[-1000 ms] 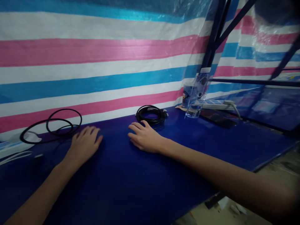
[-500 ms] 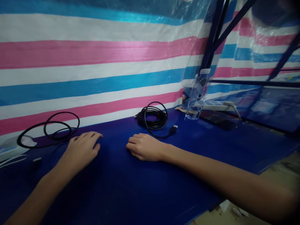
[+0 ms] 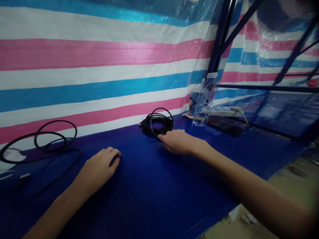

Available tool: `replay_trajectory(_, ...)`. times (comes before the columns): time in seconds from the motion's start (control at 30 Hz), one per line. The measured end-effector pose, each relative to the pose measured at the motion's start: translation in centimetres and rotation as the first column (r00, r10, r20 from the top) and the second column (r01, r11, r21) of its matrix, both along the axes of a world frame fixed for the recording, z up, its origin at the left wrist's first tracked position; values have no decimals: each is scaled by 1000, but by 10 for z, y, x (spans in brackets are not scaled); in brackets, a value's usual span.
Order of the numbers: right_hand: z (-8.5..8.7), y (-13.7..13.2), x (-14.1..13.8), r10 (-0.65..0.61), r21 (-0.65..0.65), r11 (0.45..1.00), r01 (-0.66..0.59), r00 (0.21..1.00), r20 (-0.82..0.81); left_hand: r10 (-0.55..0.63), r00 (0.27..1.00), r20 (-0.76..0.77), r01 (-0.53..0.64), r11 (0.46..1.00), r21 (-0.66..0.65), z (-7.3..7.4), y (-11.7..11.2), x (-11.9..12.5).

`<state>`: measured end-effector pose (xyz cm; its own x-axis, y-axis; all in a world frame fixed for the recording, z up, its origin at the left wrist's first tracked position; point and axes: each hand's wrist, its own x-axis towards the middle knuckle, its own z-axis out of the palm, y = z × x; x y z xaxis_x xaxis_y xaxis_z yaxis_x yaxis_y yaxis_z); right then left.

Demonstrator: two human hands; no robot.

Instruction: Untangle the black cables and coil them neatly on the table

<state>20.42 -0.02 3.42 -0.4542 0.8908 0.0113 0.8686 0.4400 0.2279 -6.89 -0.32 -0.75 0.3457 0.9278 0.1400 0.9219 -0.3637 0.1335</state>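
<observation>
My right hand (image 3: 179, 142) reaches forward over the blue table (image 3: 154, 186). It lies palm down on the loose end of a coiled black cable (image 3: 157, 122). Its fingers are pressed together at the coil's near edge and cover the plug. One loop of the coil stands up above the rest. My left hand (image 3: 100, 167) rests palm down on the table nearer to me, fingers loosely bent, holding nothing. It is apart from both cables.
A second black cable (image 3: 42, 141) lies in loose loops at the far left, beside something white (image 3: 11, 155). A clear water bottle (image 3: 203, 103), a white power strip (image 3: 225, 111) and a dark flat object (image 3: 228, 126) sit back right. A striped tarp (image 3: 99, 66) backs the table; its front edge runs diagonally at right.
My right hand moved forward and right from the table onto the coiled cable's loose end, hiding the plug. My left hand slid slightly right. The view shifted right.
</observation>
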Motion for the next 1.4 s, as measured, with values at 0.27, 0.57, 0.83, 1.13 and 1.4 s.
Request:
replay_trajectory(0.27,14,43,-6,-288,243,927,285,957,-26,-13,999,-32,12,1000,-25,-2,2,-3)
replay_trajectory(0.57,-28,64,9,-372,217,893,395,918,-138,-39,999,-34,37,998,-44,-3,1,-4)
replay_trajectory(0.83,-11,68,30,-398,-5,907,421,854,-335,-41,996,-75,40,999,-24,-4,0,-4)
replay_trajectory(1.13,-17,67,43,-514,-429,853,298,628,-584,-17,996,-91,15,999,-29,2,-8,3)
replay_trajectory(1.4,-23,67,34,-433,-201,898,391,707,-560,-12,993,-115,6,998,-55,6,-11,6)
